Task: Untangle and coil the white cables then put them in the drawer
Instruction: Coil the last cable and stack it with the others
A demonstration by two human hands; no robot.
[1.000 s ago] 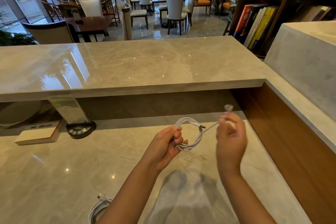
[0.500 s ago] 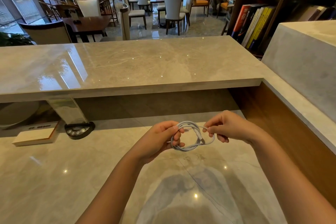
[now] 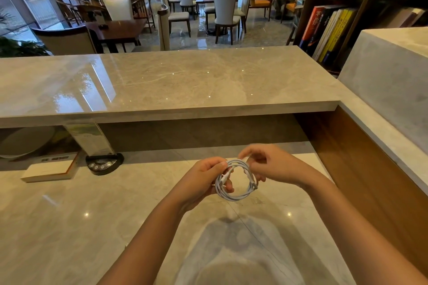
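Your left hand [image 3: 203,180] pinches the near-left side of the white cable [image 3: 236,180], wound into a neat round coil, and your right hand [image 3: 273,166] closes its fingertips on the coil's top right, seemingly tucking in the last end. That coil hangs between both hands, above the lower marble desk [image 3: 69,227]. By the look of it, this cable is nearly coiled; stowing remains, and no drawer shows anywhere around your hands.

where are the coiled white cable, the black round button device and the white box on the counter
coiled white cable [image 3: 234,197], head view, bottom arc of coil
black round button device [image 3: 104,165], head view, its top face
white box [image 3: 47,170], head view, top face
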